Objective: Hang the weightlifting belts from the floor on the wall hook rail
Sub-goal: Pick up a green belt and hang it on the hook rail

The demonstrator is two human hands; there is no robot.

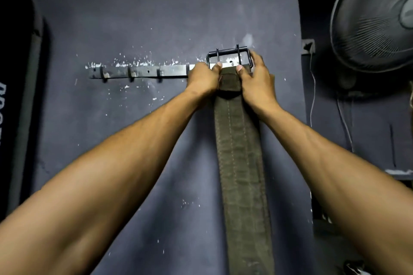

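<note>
A dark wall (pixel 156 29) carries a hook rail (pixel 143 71), three left hooks bare. A long belt (pixel 241 163) is held flat against it at the rail's right end, strap hanging down, so its buckle (pixel 229 57) can be caught there. The strap top is gripped by the left hand (pixel 202 79) and right hand (pixel 257 80) together

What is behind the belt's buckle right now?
Through the buckle frame, the pale right end of the hook rail and dark wall show. Any hook there is hidden by both hands and the belt.
</note>
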